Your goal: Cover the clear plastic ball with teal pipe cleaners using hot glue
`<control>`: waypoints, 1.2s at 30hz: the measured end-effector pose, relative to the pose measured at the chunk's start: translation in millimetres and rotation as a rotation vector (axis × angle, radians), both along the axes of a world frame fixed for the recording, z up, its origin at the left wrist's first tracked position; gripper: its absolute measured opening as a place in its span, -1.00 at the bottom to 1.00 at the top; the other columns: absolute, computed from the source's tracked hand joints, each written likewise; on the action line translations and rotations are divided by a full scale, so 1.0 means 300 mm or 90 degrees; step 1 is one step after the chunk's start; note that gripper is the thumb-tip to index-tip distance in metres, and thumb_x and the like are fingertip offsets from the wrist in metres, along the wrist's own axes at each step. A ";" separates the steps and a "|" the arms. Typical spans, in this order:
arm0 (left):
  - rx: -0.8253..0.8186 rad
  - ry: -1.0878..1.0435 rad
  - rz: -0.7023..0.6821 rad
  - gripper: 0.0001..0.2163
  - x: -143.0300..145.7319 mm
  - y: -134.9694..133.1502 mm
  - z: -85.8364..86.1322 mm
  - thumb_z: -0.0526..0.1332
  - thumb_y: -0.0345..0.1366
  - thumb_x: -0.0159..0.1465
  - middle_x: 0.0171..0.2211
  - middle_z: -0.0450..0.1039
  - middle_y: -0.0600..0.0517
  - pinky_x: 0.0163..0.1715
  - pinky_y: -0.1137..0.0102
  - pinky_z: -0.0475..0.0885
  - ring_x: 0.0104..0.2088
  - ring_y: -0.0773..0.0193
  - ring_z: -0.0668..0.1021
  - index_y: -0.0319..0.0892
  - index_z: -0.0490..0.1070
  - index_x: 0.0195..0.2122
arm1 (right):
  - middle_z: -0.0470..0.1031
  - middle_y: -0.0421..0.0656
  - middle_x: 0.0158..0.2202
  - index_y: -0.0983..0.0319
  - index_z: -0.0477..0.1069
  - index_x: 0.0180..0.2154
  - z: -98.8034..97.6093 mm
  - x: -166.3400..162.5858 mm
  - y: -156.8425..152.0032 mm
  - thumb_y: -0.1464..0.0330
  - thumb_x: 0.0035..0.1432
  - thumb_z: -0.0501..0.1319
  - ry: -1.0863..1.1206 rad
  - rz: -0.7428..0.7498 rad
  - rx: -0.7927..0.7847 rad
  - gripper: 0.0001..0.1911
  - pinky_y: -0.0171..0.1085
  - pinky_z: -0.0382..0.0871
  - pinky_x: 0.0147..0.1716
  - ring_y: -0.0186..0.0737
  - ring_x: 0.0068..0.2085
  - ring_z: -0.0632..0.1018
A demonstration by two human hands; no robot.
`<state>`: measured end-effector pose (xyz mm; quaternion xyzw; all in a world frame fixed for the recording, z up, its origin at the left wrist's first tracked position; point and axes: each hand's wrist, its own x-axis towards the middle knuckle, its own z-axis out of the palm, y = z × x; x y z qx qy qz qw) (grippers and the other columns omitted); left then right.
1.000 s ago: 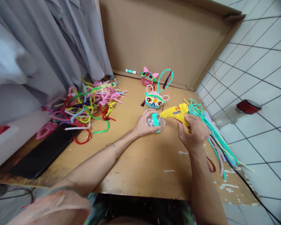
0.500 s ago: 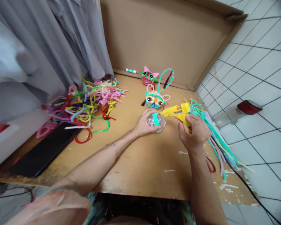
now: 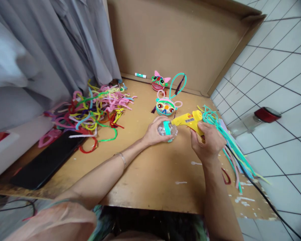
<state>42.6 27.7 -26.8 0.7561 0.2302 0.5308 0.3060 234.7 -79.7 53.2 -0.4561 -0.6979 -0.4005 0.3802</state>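
Note:
My left hand (image 3: 156, 131) is wrapped round a clear plastic ball (image 3: 174, 131) low over the table. A teal fuzzy strip (image 3: 167, 130), like pipe cleaner, runs across the ball's middle. In my right hand (image 3: 209, 140) is a yellow hot glue gun (image 3: 187, 119), its nozzle pointing left at the strip. Whether the tip touches the strip or stops just short, I cannot tell. Behind the ball stands a decorated ball with a face (image 3: 166, 107), pink loop ears and a teal loop handle. A pink-eared face ornament (image 3: 159, 82) sits farther back.
Tangled pipe cleaners (image 3: 95, 107) are heaped at the left beside a black flat slab (image 3: 47, 160). Straight pipe cleaners (image 3: 233, 147) lie on the right, with a black cord (image 3: 256, 187) passing over them. A glue stick (image 3: 140, 75) lies by the cardboard wall (image 3: 170, 40). A red-lidded jar (image 3: 256, 120) stands right.
The glue gun has shifted very slightly to the left and down. My left hand and the clear ball stay in place.

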 end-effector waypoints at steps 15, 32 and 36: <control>0.004 0.004 0.001 -0.42 0.000 0.002 -0.002 0.48 -0.09 -0.05 0.02 0.45 -0.14 0.13 0.06 0.38 0.07 0.00 0.51 -0.12 0.41 0.00 | 0.64 -0.04 -0.23 0.16 0.40 -0.06 -0.009 0.010 -0.003 0.36 0.13 0.29 0.016 -0.034 0.003 -0.69 -0.23 0.49 -0.29 -0.10 -0.24 0.67; -0.007 0.012 0.012 -0.40 -0.001 0.003 -0.006 0.49 -0.08 -0.06 0.05 0.44 -0.16 0.12 0.05 0.40 0.09 -0.01 0.50 -0.13 0.40 0.00 | 0.58 -0.09 -0.29 0.21 0.42 -0.10 -0.039 0.055 0.031 0.26 0.07 0.30 0.141 -0.085 0.003 -0.67 -0.25 0.40 -0.39 -0.17 -0.37 0.58; -0.006 0.009 0.009 -0.42 -0.003 0.001 -0.003 0.47 -0.06 -0.05 0.03 0.46 -0.14 0.11 0.05 0.41 0.06 0.00 0.52 -0.13 0.41 -0.02 | 0.54 -0.13 -0.38 0.25 0.44 -0.18 -0.115 0.094 0.094 0.18 0.03 0.30 0.340 -0.201 0.048 -0.65 -0.25 0.34 -0.42 -0.21 -0.47 0.47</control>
